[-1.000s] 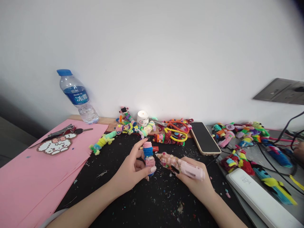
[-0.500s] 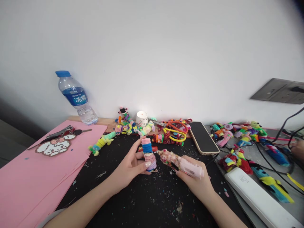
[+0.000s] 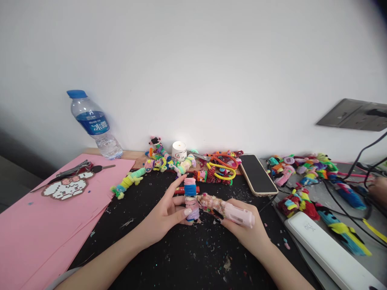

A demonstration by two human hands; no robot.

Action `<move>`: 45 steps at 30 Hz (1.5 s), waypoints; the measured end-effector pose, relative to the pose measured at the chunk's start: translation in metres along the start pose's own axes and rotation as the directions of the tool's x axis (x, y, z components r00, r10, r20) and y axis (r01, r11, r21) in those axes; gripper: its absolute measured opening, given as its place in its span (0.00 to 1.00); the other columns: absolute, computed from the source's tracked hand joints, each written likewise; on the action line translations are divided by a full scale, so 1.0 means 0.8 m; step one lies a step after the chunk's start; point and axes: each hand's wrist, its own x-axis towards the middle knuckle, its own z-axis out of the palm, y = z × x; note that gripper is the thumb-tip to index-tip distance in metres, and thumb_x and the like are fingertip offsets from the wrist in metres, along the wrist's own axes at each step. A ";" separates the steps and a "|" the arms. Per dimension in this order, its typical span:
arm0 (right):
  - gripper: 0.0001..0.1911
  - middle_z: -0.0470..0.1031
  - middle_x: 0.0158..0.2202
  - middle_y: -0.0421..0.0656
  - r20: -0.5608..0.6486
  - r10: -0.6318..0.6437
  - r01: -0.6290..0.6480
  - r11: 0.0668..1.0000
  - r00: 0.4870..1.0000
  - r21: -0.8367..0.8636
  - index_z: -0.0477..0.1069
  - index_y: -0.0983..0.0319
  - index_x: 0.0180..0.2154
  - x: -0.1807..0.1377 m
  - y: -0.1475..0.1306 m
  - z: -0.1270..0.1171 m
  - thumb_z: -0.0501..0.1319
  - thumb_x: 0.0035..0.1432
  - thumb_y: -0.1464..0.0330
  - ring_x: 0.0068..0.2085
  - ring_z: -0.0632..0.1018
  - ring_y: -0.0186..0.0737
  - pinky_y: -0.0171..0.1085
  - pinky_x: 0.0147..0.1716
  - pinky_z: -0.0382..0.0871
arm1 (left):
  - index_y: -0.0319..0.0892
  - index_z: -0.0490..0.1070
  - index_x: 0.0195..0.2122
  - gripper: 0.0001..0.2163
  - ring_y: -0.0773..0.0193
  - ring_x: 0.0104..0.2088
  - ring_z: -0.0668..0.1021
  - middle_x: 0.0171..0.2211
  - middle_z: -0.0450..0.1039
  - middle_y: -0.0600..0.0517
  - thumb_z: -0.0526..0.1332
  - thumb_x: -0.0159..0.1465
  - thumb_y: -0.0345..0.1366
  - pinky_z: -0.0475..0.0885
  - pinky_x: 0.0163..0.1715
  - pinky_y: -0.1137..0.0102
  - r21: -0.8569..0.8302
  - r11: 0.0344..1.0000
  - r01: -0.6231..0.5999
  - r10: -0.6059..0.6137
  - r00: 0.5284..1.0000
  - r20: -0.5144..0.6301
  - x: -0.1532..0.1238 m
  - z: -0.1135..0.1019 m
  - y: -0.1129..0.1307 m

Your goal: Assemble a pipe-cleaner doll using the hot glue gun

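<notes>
Upright in my left hand is a small column of wound pipe cleaners, banded in pink, blue and lilac. My thumb presses its front low down, with the fingers curled behind it. In my right hand I grip a pink pen-shaped glue gun, its front half coated in colourful fuzz. Its tip points left and meets the side of the column around mid-height; the exact contact is too small to make out. A red packet lies behind the column, partly covered by it.
Behind my hands are a white candle cup, orange-and-yellow-handled scissors, pipe-cleaner figures and a phone. A water bottle and pink paper are left. A white power bank, cables and another person's hand are right.
The glue gun has moved a little left, closing the gap between its tip and the pipe-cleaner column. The whole view has shifted slightly; both hands keep their holds.
</notes>
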 end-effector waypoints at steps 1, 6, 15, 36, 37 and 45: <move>0.05 0.65 0.19 0.36 0.009 0.000 0.000 1.000 1.000 -0.006 0.64 0.62 0.23 0.000 0.000 0.000 0.61 0.44 0.72 0.21 0.66 0.32 0.30 0.20 0.58 | 0.57 0.35 0.62 0.37 0.59 0.38 0.77 0.46 0.69 0.46 0.61 0.60 0.38 0.72 0.38 0.61 0.001 1.000 0.000 0.000 1.000 0.003 0.000 0.000 0.000; 0.06 0.65 0.19 0.36 0.028 0.013 -0.012 1.000 1.000 -0.024 0.64 0.62 0.22 0.002 -0.001 0.001 0.61 0.45 0.72 0.21 0.66 0.32 0.30 0.20 0.57 | 0.56 0.37 0.62 0.36 0.58 0.39 0.77 0.47 0.68 0.45 0.60 0.60 0.38 0.71 0.39 0.60 0.011 1.000 -0.001 0.001 1.000 0.010 -0.002 0.000 0.000; 0.08 0.61 0.19 0.35 0.026 0.054 -0.055 0.998 0.998 0.013 0.62 0.62 0.22 0.001 0.003 0.001 0.61 0.45 0.70 0.21 0.63 0.31 0.30 0.20 0.55 | 0.54 0.39 0.61 0.35 0.57 0.40 0.76 0.43 0.69 0.46 0.61 0.59 0.37 0.70 0.39 0.60 0.015 0.999 -0.052 0.052 0.999 0.003 0.000 0.000 -0.002; 0.07 0.61 0.20 0.35 0.056 0.020 -0.021 1.000 0.998 0.009 0.62 0.61 0.22 -0.001 0.005 0.000 0.61 0.45 0.71 0.21 0.63 0.31 0.31 0.20 0.54 | 0.52 0.46 0.60 0.29 0.63 0.40 0.74 0.43 0.70 0.48 0.60 0.61 0.32 0.65 0.46 0.60 0.007 0.991 -0.137 0.137 0.990 0.031 0.002 -0.002 -0.009; 0.07 0.61 0.20 0.35 0.058 0.019 -0.019 1.000 0.998 0.002 0.62 0.61 0.22 -0.001 0.005 0.000 0.61 0.45 0.71 0.21 0.64 0.31 0.31 0.20 0.54 | 0.52 0.46 0.59 0.29 0.63 0.40 0.74 0.43 0.70 0.48 0.60 0.61 0.32 0.65 0.47 0.60 0.007 0.991 -0.136 0.135 0.990 0.032 0.002 -0.002 -0.009; 0.09 0.60 0.20 0.35 0.051 0.069 -0.069 0.997 0.996 0.017 0.60 0.61 0.22 0.002 0.007 0.002 0.61 0.46 0.70 0.22 0.63 0.31 0.31 0.21 0.55 | 0.53 0.46 0.59 0.29 0.58 0.44 0.73 0.41 0.70 0.49 0.59 0.61 0.32 0.64 0.47 0.59 0.026 0.988 -0.149 0.148 0.988 0.034 0.002 -0.004 -0.011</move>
